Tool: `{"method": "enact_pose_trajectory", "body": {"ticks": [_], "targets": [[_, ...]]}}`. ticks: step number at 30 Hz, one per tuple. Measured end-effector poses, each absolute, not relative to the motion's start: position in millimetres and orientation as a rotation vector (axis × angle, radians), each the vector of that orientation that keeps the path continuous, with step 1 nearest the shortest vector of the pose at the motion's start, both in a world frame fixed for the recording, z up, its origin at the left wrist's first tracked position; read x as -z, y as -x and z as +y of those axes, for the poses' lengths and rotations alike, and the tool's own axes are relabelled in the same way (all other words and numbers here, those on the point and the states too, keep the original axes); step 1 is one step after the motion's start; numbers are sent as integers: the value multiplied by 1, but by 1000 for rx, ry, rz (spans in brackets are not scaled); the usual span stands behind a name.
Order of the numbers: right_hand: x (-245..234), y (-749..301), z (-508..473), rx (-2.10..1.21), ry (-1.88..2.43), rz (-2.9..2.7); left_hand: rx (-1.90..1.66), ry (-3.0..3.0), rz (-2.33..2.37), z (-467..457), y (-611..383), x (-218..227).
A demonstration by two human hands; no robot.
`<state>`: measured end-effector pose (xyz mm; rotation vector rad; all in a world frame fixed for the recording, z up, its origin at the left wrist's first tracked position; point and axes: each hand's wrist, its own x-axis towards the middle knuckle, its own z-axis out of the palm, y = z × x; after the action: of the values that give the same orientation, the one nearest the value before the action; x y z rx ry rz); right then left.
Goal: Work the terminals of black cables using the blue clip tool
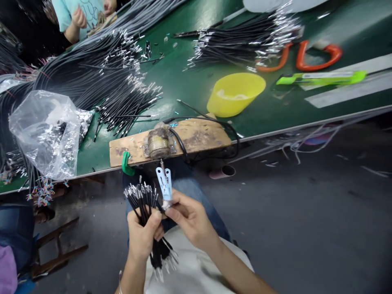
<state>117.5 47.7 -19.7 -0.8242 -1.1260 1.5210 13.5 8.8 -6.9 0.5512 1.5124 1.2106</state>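
Note:
My left hand is wrapped round a bundle of short black cables with silvery ends fanning out above and below the fist. Close beside it, my right hand pinches a silvery-white piece that looks like a foil-wrapped cable end. This piece touches the lower end of a light blue clothes peg. The peg points toward me from the shaft of a small, worn motor. A wooden board at the table edge carries the motor. My fingertips partly hide the pinched piece.
A green clamp grips the board's left end. On the green table are a yellow cup, orange-handled scissors, a green cutter, cable piles and a plastic bag. Another person's hand shows across the table.

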Motion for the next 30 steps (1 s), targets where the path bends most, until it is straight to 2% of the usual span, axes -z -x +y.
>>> {"method": "enact_pose_trajectory", "body": {"ticks": [3,5,7,10,12,18,26,30], "targets": [[22,-122,52,-1970,539,-964,-1149,-578,1500,10,-5,17],[22,-127,59,-2076,518,-929,-1147,-637,1558,11,-2,19],[20,-132,70,-1986,692,-954,-1186,-715,1637,10,-1,19],[11,-134,89,-1665,994,-1014,-1314,-824,1730,9,-5,12],[2,-130,99,-1568,1062,-1063,-1389,-884,1762,10,-8,6],[-11,-112,104,-1858,859,-844,-1403,-1000,1671,22,-8,-8],[3,-108,96,-2036,669,-545,-1420,-1083,1647,30,-15,-9],[23,-112,93,-2012,713,-419,-1364,-1105,1700,24,-12,-7]]}}
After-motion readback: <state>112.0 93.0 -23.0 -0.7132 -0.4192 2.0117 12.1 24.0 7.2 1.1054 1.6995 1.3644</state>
